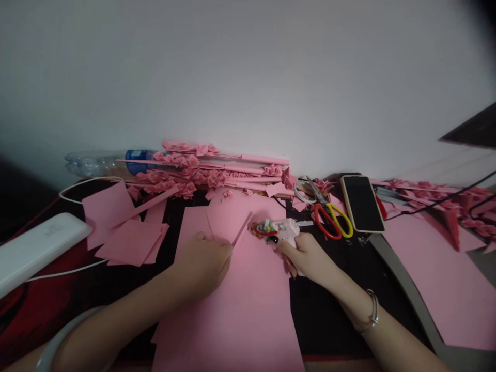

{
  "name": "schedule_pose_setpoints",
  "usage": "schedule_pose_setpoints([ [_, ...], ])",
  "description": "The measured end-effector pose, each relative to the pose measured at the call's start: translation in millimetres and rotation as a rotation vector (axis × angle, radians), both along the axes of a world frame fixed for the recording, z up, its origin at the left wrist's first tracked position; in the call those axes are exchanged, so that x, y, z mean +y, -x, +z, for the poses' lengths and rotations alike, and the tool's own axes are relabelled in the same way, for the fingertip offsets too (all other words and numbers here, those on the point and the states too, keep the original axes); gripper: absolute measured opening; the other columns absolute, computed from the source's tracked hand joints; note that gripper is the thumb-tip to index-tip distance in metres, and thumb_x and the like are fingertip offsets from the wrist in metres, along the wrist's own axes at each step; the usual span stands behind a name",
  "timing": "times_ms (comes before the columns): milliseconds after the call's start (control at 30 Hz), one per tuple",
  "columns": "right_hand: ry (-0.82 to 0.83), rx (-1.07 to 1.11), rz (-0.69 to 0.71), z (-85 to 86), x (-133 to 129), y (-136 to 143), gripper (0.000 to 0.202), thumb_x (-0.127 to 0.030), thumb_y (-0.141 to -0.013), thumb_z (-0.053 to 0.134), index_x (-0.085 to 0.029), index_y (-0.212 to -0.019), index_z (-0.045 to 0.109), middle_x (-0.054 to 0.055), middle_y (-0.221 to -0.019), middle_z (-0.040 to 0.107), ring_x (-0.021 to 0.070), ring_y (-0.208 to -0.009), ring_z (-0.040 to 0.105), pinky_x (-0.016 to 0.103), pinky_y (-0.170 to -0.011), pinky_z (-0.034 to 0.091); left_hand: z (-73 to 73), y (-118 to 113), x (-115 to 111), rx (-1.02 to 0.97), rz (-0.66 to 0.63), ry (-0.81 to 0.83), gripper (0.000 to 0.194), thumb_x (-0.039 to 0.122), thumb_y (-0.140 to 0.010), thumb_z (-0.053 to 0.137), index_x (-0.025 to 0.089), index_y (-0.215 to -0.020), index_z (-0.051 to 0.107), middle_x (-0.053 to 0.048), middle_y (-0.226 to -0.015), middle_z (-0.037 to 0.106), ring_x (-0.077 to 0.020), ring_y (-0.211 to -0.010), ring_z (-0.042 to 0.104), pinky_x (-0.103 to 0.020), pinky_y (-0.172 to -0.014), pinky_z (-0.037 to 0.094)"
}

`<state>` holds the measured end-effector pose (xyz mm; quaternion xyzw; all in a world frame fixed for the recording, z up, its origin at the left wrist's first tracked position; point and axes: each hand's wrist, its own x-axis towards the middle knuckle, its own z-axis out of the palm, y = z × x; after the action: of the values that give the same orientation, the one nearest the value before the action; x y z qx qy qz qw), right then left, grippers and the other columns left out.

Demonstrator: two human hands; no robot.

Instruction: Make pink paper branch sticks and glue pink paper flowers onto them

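My left hand point(205, 266) is closed on a thin pink paper strip point(243, 228), which points up and to the right from the fingers. A second thin edge shows above the knuckles, and I cannot tell if it belongs to the same piece. My right hand point(306, 258) grips a small white glue gun point(285, 228) by its handle. Its nozzle end, covered in coloured bits, points left and stands close to the strip; whether they touch is unclear. Beneath both hands lie large pink paper sheets point(248, 320).
Pink paper flowers on stems point(209, 178) lie along the wall beside a plastic bottle point(96, 164). Scissors point(327, 212) and a phone point(362, 204) sit at right. Square pink papers point(129, 242) and a white power bank point(46, 248) with a cable are at left.
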<state>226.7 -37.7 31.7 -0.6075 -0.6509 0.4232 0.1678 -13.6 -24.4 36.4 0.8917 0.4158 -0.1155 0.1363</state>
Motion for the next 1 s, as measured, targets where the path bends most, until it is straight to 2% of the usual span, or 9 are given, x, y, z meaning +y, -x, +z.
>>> schedule_pose_setpoints([
  [167,-0.026,0.0,-0.116,-7.6,7.1,-3.2,0.049,-0.033,-0.09,0.044,-0.019,-0.043,0.052,0.002,-0.037,0.056,0.0106,-0.036,0.055,0.018,-0.041,0.039,-1.0,-0.3,0.6,0.015,-0.007,-0.001,0.027,0.014,-0.09,0.033,0.015,-0.082,0.059,-0.009,-0.083,0.065,-0.0223,-0.067,0.057,-0.043,-0.072,0.04],
  [300,-0.031,0.035,-0.136,-12.3,12.3,-5.1,0.049,-0.034,-0.089,0.044,-0.019,-0.042,0.05,0.002,-0.035,0.054,0.012,-0.039,0.058,0.019,-0.045,0.042,-1.1,0.8,0.3,0.014,-0.01,-0.002,0.026,0.012,-0.089,0.034,0.015,-0.082,0.059,-0.009,-0.082,0.065,-0.0226,-0.067,0.057,-0.043,-0.071,0.041],
  [467,-0.038,0.058,-0.145,-10.0,13.8,-4.1,0.05,-0.036,-0.09,0.042,-0.019,-0.043,0.049,0.001,-0.035,0.053,0.0132,-0.04,0.059,0.02,-0.048,0.044,-1.0,1.3,-0.2,-0.026,-0.006,-0.018,0.027,0.013,-0.089,0.033,0.014,-0.081,0.059,-0.01,-0.083,0.065,-0.022,-0.067,0.056,-0.042,-0.071,0.041],
  [667,-0.005,0.016,-0.106,-4.1,8.4,-3.4,0.05,-0.036,-0.09,0.043,-0.019,-0.043,0.049,0.001,-0.035,0.054,0.0124,-0.038,0.057,0.02,-0.045,0.042,-0.5,1.8,1.2,-0.051,-0.002,0.005,0.029,0.015,-0.09,0.032,0.016,-0.079,0.059,-0.008,-0.08,0.064,-0.0212,-0.066,0.055,-0.04,-0.07,0.039],
  [1000,0.128,0.062,0.078,3.7,-11.0,4.0,0.04,-0.028,-0.09,0.043,-0.02,-0.051,0.047,-0.003,-0.035,0.051,0.01,-0.036,0.053,0.018,-0.042,0.04,6.4,5.0,3.3,-0.075,0.018,0.048,0.028,0.016,-0.09,0.033,0.017,-0.069,0.052,-0.005,-0.073,0.062,-0.0187,-0.067,0.054,-0.035,-0.07,0.037],
])
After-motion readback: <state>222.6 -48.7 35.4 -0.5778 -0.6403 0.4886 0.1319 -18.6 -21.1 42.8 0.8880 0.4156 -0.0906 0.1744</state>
